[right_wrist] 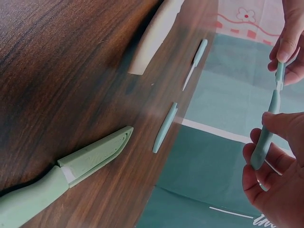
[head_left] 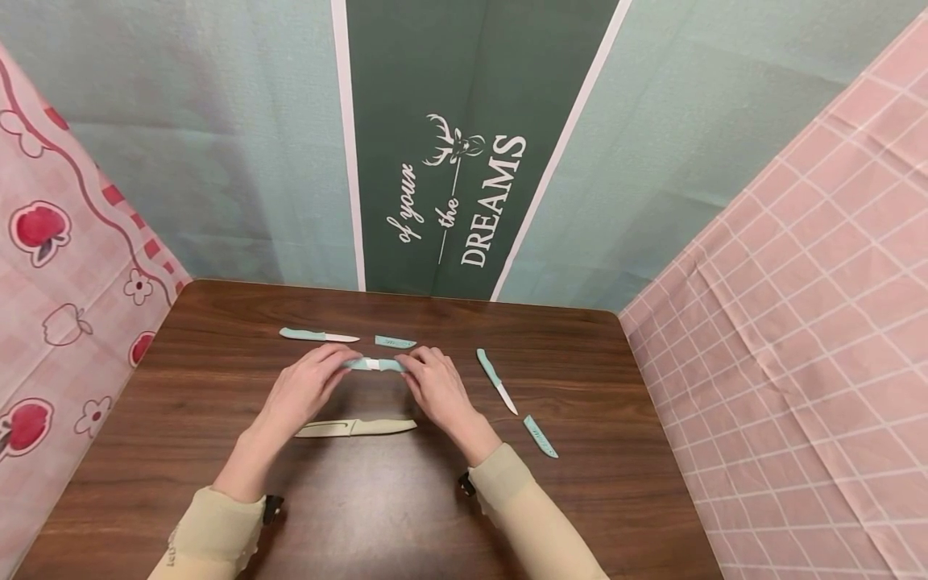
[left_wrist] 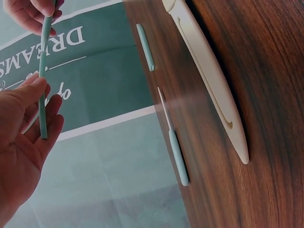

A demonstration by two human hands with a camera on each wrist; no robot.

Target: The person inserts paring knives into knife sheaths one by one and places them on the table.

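Note:
Both hands hold a small light-blue paring knife level above the table, with a strip of white blade (head_left: 373, 364) showing between its handle and its sheath. My left hand (head_left: 308, 387) pinches the light-blue sheath (right_wrist: 280, 76), thumb against fingers. The handle (right_wrist: 262, 147) is between the thumb and fingers of my right hand (head_left: 438, 387). Below the hands lies a cream knife in its cream sheath (head_left: 326, 429), partly behind the left hand. Just beyond them are an uncovered light-blue knife (head_left: 304, 334) and a loose sheath (head_left: 395, 342).
Right of my right hand, another uncovered light-blue knife (head_left: 489, 369) lies near a second loose sheath (head_left: 540, 437). A larger green sheathed knife (right_wrist: 95, 164) shows in the right wrist view. Printed cloths hang around the brown wooden table (head_left: 602, 499).

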